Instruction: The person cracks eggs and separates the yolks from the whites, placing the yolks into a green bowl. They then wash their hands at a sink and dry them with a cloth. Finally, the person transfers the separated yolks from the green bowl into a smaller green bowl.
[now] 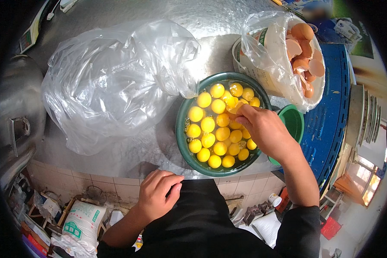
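Note:
A dark green bowl (181, 142) stands at the table's front edge, with many raw egg yolks (208, 124) sitting in clear egg white. Over its right side reaches my right hand (267, 129), its fingertips pinching what looks like a piece of eggshell (235, 107) just above or at the surface of the eggs. The fingers partly hide that piece. My left hand (161, 193) hangs before my body by the table edge, fingers loosely curled and thumb apart, with nothing visible in it. Behind the bowl, a tilted bucket (256, 67) lined with a clear plastic bag holds broken brown eggshells (304, 58).
A large crumpled clear plastic bag (116, 84) covers much of the metal table (142, 143) left of the bowl. Partly behind my right hand sits a green plastic container (293, 124), beside a blue metal surface (325, 129). A rounded metal vessel (22, 96) stands far left.

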Demonstrator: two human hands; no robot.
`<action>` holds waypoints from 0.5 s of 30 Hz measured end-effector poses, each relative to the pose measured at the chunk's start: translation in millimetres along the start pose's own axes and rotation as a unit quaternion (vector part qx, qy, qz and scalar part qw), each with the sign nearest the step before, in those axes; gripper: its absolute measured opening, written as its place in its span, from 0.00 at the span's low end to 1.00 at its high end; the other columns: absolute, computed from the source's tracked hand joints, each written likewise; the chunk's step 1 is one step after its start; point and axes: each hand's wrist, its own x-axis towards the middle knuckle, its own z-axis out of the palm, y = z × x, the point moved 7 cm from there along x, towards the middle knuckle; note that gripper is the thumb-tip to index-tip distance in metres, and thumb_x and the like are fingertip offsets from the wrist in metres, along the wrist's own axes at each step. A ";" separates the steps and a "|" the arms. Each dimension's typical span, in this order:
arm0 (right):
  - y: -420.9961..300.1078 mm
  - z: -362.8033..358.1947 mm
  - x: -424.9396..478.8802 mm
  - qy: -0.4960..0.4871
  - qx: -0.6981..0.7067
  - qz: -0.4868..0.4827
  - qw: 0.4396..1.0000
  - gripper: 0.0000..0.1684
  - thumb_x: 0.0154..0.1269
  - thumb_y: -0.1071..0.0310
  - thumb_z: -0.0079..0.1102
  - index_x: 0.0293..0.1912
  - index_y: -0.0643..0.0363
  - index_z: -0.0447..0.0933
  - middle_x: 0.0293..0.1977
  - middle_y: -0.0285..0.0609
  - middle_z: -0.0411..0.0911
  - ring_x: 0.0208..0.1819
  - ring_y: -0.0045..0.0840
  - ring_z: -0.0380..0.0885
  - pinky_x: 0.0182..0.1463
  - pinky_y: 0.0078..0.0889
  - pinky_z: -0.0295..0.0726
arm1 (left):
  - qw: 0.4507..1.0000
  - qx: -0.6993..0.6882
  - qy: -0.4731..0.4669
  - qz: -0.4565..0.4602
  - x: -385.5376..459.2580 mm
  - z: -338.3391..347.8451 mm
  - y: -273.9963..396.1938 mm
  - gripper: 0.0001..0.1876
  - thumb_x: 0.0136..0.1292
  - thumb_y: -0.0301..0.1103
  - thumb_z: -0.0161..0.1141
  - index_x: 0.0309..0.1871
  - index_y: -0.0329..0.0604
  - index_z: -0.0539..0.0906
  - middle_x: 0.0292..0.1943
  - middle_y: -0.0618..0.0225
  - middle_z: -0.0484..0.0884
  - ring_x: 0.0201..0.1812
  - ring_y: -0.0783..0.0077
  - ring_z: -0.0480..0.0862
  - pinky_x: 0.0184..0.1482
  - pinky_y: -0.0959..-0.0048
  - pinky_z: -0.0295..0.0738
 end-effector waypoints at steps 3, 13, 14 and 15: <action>-1.6 -1.4 1.2 0.008 0.005 -0.001 1.000 0.10 0.65 0.65 0.52 0.39 0.62 0.73 0.30 0.52 0.79 0.33 0.45 0.78 0.36 0.39 0.76 | 1.000 -0.004 0.002 -0.002 0.1 -0.7 -0.4 0.10 0.52 0.18 0.59 0.39 0.36 0.78 0.30 0.60 0.78 0.28 0.63 0.78 0.32 0.70 0.73; -1.7 1.2 8.7 0.014 0.010 0.007 1.000 0.10 0.65 0.65 0.52 0.39 0.62 0.74 0.33 0.52 0.79 0.34 0.45 0.78 0.37 0.38 0.77 | 1.000 -0.005 0.003 -0.011 1.0 -2.2 -2.8 0.10 0.52 0.18 0.59 0.39 0.36 0.77 0.31 0.60 0.78 0.29 0.62 0.78 0.33 0.69 0.73; -3.3 1.0 9.7 0.013 0.012 0.001 1.000 0.10 0.64 0.65 0.53 0.38 0.62 0.74 0.33 0.52 0.79 0.34 0.45 0.78 0.37 0.38 0.77 | 1.000 -0.004 0.004 -0.014 0.4 -2.5 -2.6 0.10 0.52 0.18 0.59 0.39 0.36 0.77 0.31 0.60 0.78 0.29 0.62 0.78 0.33 0.69 0.73; -3.6 1.1 9.7 0.014 0.015 -0.002 1.000 0.09 0.64 0.65 0.53 0.38 0.62 0.74 0.32 0.53 0.78 0.34 0.45 0.78 0.37 0.38 0.77 | 1.000 -0.004 0.005 -0.012 0.9 -2.5 -2.7 0.10 0.52 0.18 0.59 0.39 0.36 0.77 0.31 0.60 0.78 0.29 0.61 0.78 0.33 0.69 0.73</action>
